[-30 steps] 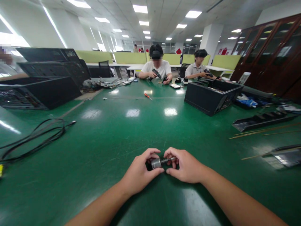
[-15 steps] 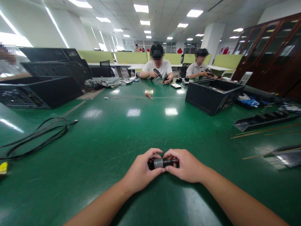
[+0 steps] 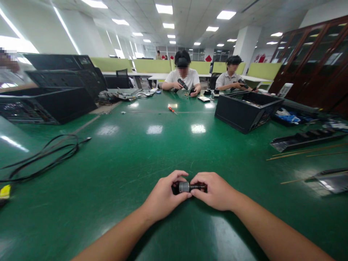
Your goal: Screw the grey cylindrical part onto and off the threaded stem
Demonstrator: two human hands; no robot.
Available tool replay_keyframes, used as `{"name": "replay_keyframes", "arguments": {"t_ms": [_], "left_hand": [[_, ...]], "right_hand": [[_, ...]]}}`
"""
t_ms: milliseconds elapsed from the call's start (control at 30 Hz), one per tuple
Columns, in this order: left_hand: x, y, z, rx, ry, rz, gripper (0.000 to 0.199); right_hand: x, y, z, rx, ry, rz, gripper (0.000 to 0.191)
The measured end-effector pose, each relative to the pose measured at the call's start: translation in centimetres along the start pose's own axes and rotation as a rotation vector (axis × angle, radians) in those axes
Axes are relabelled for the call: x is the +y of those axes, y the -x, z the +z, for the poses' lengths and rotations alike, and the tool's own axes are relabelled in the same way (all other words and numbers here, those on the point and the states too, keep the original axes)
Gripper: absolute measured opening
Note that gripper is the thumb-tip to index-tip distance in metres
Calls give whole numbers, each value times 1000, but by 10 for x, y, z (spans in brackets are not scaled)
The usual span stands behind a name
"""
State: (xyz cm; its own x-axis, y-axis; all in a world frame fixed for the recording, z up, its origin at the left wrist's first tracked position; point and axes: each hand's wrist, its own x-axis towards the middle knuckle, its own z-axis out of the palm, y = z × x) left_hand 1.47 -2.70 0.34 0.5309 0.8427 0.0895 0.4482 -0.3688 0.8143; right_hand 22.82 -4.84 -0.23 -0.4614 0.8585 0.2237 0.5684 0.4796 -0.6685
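Observation:
A short cylindrical part [image 3: 184,187], with a grey collar and a thinner dark ribbed shaft, lies sideways between my hands just above the green table. My left hand [image 3: 165,195] is curled round its wider dark end, which is mostly hidden by the palm. With thumb and fingers, my right hand [image 3: 213,190] grips the ribbed shaft and covers its right end. Whether the ribs are a thread or a spring cannot be made out. Both thumbs lie along the near side of the part, their tips almost touching.
A red screwdriver [image 3: 172,110] lies mid-table. Black cables [image 3: 54,154] lie at left, beside a yellow item [image 3: 4,192]. Black computer cases [image 3: 67,105] stand left, another black case [image 3: 239,112] right. Metal trays and thin rods [image 3: 299,153] lie right. Two people work opposite with power drills.
The fingers of my right hand have shifted slightly on the shaft, and more of the ribbing shows. My left hand stays almost where it was.

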Motion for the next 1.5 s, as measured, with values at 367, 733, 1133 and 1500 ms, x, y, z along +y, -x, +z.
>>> {"name": "replay_keyframes", "arguments": {"t_ms": [367, 733, 1133, 1500], "left_hand": [[3, -1, -1, -17, 29, -10, 36], [5, 0, -1, -4, 30, -3, 35], [4, 0, -2, -4, 30, -5, 33], [7, 0, -4, -5, -54, 2, 22]], "right_hand": [[-2, 0, -2, 2, 33, -5, 7], [-1, 0, -4, 7, 44, -20, 8], [-3, 0, -5, 8, 43, -14, 6], [-4, 0, -5, 8, 26, -8, 8]]}}
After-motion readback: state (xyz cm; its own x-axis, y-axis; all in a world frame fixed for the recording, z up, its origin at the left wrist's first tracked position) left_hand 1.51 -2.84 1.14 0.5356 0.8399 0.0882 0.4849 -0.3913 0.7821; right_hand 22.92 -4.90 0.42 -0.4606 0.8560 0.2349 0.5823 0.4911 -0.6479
